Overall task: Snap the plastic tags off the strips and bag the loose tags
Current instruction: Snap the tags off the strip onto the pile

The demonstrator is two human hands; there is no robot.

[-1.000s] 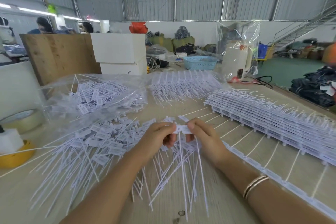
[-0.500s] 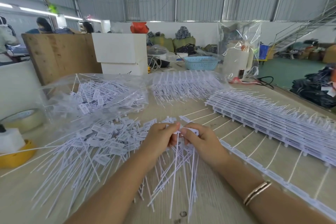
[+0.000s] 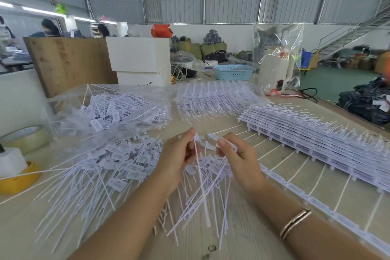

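Observation:
My left hand (image 3: 179, 154) pinches a single white tag (image 3: 200, 177) by its head, its long tail hanging toward me. My right hand (image 3: 234, 154) pinches the end of a white strip (image 3: 295, 192) that runs off to the lower right along the table. The two hands are a small gap apart. A pile of loose tags (image 3: 109, 167) lies under and left of my hands. A clear bag of loose tags (image 3: 114, 110) sits behind the pile. A stack of whole strips (image 3: 316, 139) lies on the right.
Another bag of tags (image 3: 215, 97) lies at the table's far middle. Tape rolls (image 3: 25, 139) and a yellow holder (image 3: 19, 179) stand at the left. White boxes (image 3: 139, 59), a blue basket (image 3: 233, 72) and a bagged white kettle (image 3: 274, 69) stand behind.
My hands have come apart: the tag in the left hand has separated from the strip end in the right. Both hands rose slightly.

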